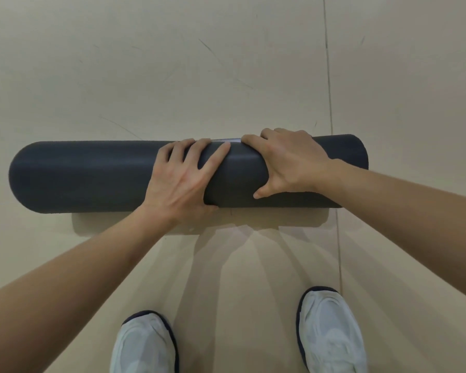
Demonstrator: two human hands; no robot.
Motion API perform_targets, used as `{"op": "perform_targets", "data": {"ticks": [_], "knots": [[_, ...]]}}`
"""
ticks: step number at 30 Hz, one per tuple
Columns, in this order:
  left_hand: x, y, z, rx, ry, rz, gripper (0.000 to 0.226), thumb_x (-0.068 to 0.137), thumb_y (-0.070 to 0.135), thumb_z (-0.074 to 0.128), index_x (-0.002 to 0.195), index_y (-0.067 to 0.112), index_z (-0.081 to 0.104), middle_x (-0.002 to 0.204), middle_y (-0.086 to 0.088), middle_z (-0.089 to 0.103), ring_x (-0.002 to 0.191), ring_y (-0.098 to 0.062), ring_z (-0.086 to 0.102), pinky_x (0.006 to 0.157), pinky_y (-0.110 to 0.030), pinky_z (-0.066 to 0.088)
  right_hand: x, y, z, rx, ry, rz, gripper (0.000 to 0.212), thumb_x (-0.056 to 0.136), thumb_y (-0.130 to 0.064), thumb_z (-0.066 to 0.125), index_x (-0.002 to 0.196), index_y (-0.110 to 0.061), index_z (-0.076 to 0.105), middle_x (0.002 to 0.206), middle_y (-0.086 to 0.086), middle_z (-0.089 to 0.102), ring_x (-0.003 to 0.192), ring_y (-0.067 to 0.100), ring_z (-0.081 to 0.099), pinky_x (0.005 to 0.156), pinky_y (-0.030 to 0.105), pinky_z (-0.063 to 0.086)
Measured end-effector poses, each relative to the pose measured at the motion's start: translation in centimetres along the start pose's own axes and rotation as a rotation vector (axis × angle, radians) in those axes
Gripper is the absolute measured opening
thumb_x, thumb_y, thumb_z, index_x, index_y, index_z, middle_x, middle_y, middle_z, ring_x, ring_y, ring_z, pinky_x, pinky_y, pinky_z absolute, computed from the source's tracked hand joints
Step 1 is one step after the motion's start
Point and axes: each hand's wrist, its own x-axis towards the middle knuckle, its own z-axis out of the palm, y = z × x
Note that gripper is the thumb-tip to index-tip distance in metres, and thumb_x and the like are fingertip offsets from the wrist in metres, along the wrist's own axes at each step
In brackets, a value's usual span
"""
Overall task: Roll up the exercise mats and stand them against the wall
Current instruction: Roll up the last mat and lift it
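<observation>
1. The mat (92,176) lay fully rolled on the floor (226,63), crosswise just ahead of the person's shoes (331,332).
2. The left hand (183,181) pressed on top of the roll near its middle, fingers spread wide over the far curve and thumb tucked low on the near side.
3. The right hand (285,162) wrapped the roll just beside it, fingers curled over the far edge and thumb hooked underneath the near side, gripping the mat.
4. A pale strip (226,140) showed at the far edge between the hands; whether it was a label or a strap could not be told.
5. The step in hand looked like securing the roll before lifting. To do it well, both hands would need to keep firm pressure on the loose end so the coil could not spring open, then shift apart for a balanced lift.
6. The mat looked dark grey, matte and finely textured, a thick even cylinder with flush ends.
7. No wall was visible.
</observation>
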Motion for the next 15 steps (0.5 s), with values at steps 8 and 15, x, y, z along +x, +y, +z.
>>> {"op": "perform_targets", "data": {"ticks": [8,15], "knots": [[-9.4,5.9,-1.8,-0.113,-0.073,0.043,0.11,0.067,0.065,0.08,0.158,0.019,0.042,0.149,-0.022,0.053,0.132,-0.044,0.053,0.104,-0.057,0.039,-9.5,-4.2,2.5,0.079,-0.163,-0.008,0.103,0.069,-0.076,0.075,0.15,-0.035,0.027,0.122,-0.003,0.056,0.109,0.02,0.057,0.081,0.034,0.046],[-13.7,8.5,-1.1,-0.146,-0.005,0.014,0.092,0.077,0.061,0.073,0.155,0.019,0.049,0.155,-0.023,0.048,0.141,-0.047,0.047,0.116,-0.061,0.034,-9.9,-3.1,4.2,0.192,-0.281,-0.037,0.112,0.06,-0.081,0.077,0.152,-0.039,0.029,0.125,-0.008,0.057,0.113,0.019,0.056,0.082,0.037,0.044]]}}
